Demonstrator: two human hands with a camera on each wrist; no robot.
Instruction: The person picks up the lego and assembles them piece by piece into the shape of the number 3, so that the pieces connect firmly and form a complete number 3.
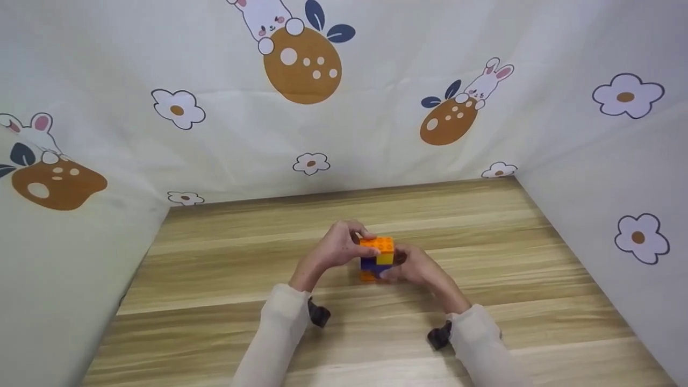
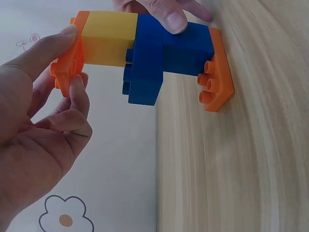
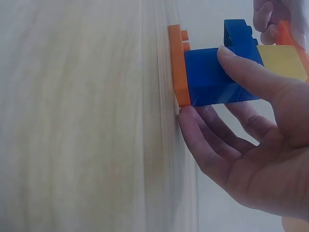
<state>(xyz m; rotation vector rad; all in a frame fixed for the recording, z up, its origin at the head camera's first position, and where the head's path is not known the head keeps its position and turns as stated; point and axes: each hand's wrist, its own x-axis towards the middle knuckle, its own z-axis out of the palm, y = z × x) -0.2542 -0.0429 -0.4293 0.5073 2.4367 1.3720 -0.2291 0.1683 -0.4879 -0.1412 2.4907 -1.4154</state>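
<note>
A tower of toy building bricks stands upright on the wooden table. Its lowest piece is a flat orange brick (image 2: 223, 72), with two blue bricks (image 2: 147, 63) above it, the upper one jutting out to one side. Over these sits a yellow brick (image 2: 108, 36), topped by another flat orange brick (image 1: 382, 243). My left hand (image 1: 339, 244) pinches that top orange brick between thumb and fingers. Lower down, my right hand (image 1: 418, 266) grips the blue bricks, thumb on one face; its fingers partly pass out of sight behind them in the right wrist view (image 3: 256, 159).
The wood-grain table (image 1: 226, 333) stretches around the tower. Pale cloth walls (image 1: 376, 123) printed with rabbits and flowers rise at the back and both sides. Black wrist cameras (image 1: 320, 313) hang beneath the light sleeves (image 1: 269, 338).
</note>
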